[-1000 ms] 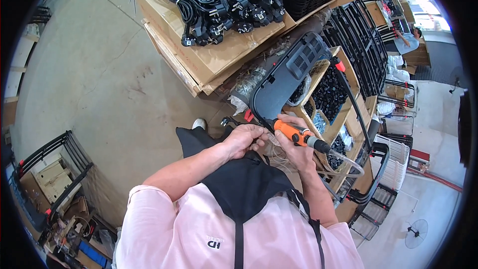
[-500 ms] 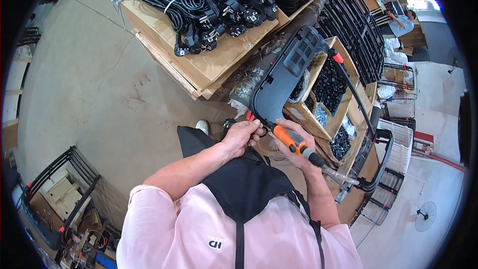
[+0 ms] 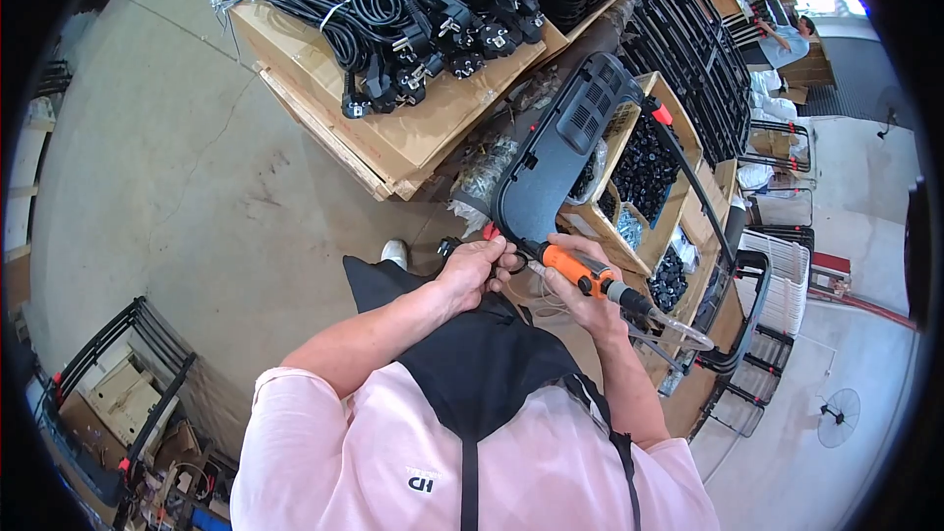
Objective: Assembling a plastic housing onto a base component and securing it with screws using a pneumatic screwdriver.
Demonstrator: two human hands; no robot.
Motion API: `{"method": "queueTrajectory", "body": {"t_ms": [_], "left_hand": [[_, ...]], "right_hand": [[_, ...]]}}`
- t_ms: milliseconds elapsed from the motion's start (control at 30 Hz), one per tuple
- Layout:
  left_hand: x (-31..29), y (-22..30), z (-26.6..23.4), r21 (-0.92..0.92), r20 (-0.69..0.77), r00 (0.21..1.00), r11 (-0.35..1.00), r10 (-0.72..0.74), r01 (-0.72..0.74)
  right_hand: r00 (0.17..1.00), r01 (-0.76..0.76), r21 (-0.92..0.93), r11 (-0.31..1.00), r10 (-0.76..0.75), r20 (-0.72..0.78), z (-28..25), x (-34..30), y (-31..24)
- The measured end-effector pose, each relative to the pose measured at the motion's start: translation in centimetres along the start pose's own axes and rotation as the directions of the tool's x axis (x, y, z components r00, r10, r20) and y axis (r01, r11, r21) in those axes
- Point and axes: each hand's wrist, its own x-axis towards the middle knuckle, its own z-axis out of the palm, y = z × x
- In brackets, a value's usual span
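Observation:
My right hand (image 3: 588, 297) is wrapped round an orange power screwdriver (image 3: 564, 264) with a clear hose at its rear end. The tool lies tilted, its front end pointing left toward my other hand. My left hand (image 3: 478, 271) has its fingers closed at the near end of a dark grey plastic housing (image 3: 539, 195) with vents. What the fingers grip is too small and hidden to name. A red part (image 3: 492, 231) shows just above them. The screwdriver's tip is hidden near the left fingertips.
A wooden compartment box (image 3: 640, 259) of black plastic parts and screws stands right of the housing. Black power cables (image 3: 393, 15) with plugs lie on cardboard at the upper left. Black frames (image 3: 688, 64) stack beyond. Another person (image 3: 787, 42) stands at the far right.
The screwdriver's rear end has swung slightly, and its hose now bends farther right. My left hand stays almost where it was. The view has shifted a little.

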Motion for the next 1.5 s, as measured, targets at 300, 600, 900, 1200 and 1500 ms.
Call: {"method": "queueTrajectory", "body": {"t_ms": [300, 600, 900, 1200, 1500], "left_hand": [[-0.2, 2.5, 2.3, -0.24, 0.108, 0.993, 0.97, 0.049, -0.022], [0.9, 4.4, 3.7, -0.319, 0.093, 0.995, 0.948, 0.031, 0.001], [1.5, 4.6, 5.4, -0.308, 0.107, 0.993, 0.951, 0.056, -0.02], [0.8, 3.2, 5.5, -0.078, 0.087, 0.995, 0.995, -0.053, 0.06], [0.8, 3.3, 4.1, 0.1, 0.187, 0.982, 0.994, 0.029, -0.049]], "right_hand": [[0.991, 0.087, 0.264, 0.961, -0.057, -0.119, -0.8, 0.6, -2.4], [0.99, 0.079, 0.341, 0.937, -0.034, -0.136, -1.4, 2.5, -2.3], [0.985, 0.067, 0.334, 0.94, -0.008, -0.173, -1.9, 4.9, -2.5], [0.988, -0.016, 0.337, 0.942, 0.067, -0.14, -0.7, 8.7, -2.5], [0.998, -0.025, 0.23, 0.973, 0.038, -0.054, 0.0, 9.9, -1.5]]}}
